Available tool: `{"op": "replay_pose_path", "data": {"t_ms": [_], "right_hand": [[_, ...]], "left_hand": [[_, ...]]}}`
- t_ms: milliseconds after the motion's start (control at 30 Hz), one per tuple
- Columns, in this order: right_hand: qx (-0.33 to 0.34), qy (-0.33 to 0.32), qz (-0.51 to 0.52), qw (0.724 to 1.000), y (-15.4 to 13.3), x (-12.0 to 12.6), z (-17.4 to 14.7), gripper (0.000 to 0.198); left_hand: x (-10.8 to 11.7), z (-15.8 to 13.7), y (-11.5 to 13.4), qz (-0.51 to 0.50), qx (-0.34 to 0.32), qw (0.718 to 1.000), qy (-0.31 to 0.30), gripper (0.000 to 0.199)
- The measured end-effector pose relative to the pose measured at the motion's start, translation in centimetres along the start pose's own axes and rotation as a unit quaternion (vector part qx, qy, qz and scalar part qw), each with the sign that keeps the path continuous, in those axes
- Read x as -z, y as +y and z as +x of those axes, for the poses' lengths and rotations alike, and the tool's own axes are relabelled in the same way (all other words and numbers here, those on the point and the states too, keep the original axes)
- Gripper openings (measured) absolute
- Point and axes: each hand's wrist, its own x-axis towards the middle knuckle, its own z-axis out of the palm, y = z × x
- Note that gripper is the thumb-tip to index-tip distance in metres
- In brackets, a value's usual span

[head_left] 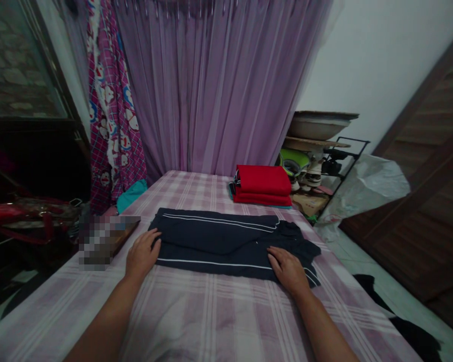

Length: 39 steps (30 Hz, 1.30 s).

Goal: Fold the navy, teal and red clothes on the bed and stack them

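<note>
A dark navy garment (211,241) with white piping lies folded lengthwise across the bed in front of me. It looks like a jacket or shirt, but its exact kind is hard to make out; its right end is uneven and bunched. My left hand (143,251) rests at the garment's left end, thumb apart from the fingers, the fingertips on the cloth's edge. Toward the right end, my right hand (287,267) lies flat on the near side of the cloth with its fingers stretched out. Neither hand grips anything.
A folded red cloth stack (264,183) sits at the bed's far right corner. The checked bedsheet (211,322) spreads underneath. A pixelated item (101,244) is at the left edge. Purple curtains (219,90) hang behind; a shoe rack (335,176) stands beyond the right edge.
</note>
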Motion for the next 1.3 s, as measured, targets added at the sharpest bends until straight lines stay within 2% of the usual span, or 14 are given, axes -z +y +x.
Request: {"op": "replay_pose_path", "data": {"t_ms": [200,700,767,900,1100,1300], "right_hand": [[0.006,0.001,-0.002,1.0,0.1,0.0,0.0,0.04],[0.04,0.033,0.004,0.999,1.2,-1.0,0.0,0.04],[0.04,0.03,0.004,0.999,1.2,-0.9,-0.1,0.042],[0.039,0.025,0.003,0.999,1.3,-1.0,0.0,0.044],[0.048,0.033,0.003,0.998,1.8,-1.3,0.0,0.044],[0.054,0.03,0.002,0.998,1.8,-1.1,0.0,0.043]], "left_hand": [[-0.3,0.0,-0.3,-0.001,0.0,1.0,0.0,0.04],[-1.3,-0.3,-0.8,-0.038,-0.005,0.998,0.052,0.033],[-1.1,-0.2,-1.0,-0.053,0.018,0.996,0.075,0.035],[0.1,-0.6,-1.7,-0.043,0.11,0.986,0.116,0.037],[1.9,-2.0,-1.6,-0.003,0.164,0.986,0.038,0.042],[2.8,-1.8,-0.5,0.044,0.206,0.977,-0.016,0.049]]}}
